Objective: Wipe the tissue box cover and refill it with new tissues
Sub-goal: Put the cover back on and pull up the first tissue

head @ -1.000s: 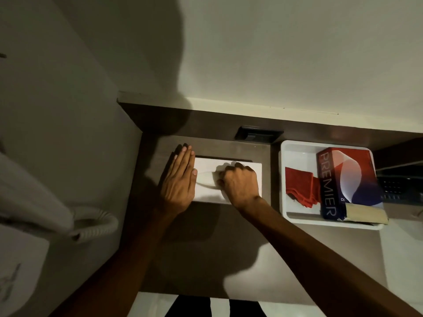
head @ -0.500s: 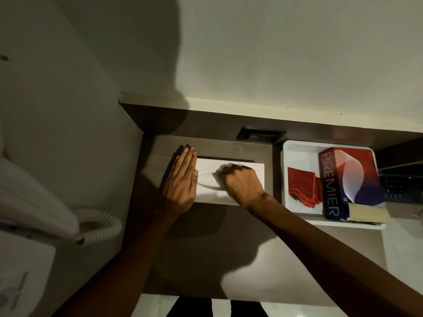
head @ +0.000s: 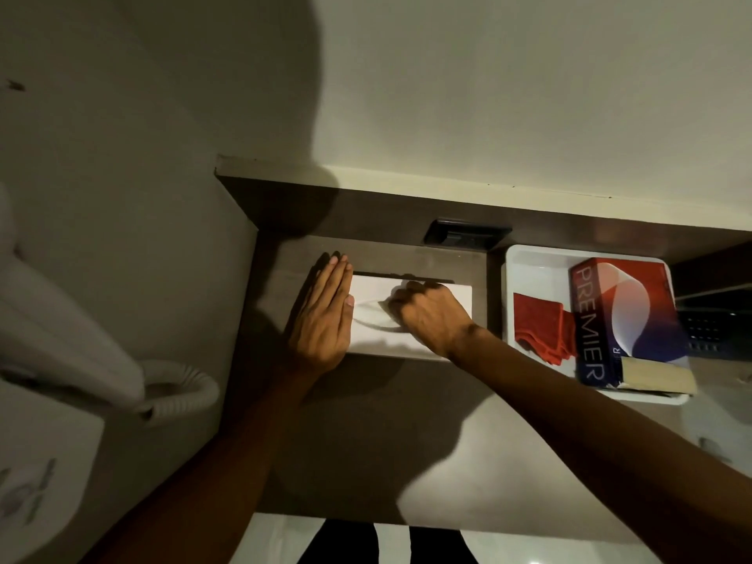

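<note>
A white tissue box cover [head: 372,293] lies flat on the dark counter [head: 366,425] near the back wall. My left hand [head: 321,319] rests flat on its left end, fingers straight and together, holding nothing. My right hand [head: 431,315] sits on the right half of the cover, fingers curled into a fist at the oval slot [head: 372,321]. Whatever is inside the fist is hidden. A red, white and blue tissue box marked PREMIER [head: 626,319] lies in the tray to the right.
A white tray [head: 506,303] at the right holds a folded red cloth [head: 539,331] beside the PREMIER box. A black wall socket [head: 464,236] sits behind the cover. A white wall-mounted unit with a coiled cord [head: 179,384] hangs at the left.
Both hands stay in place on the cover. The right fist shifts only slightly at the slot, and the view moves a little.
</note>
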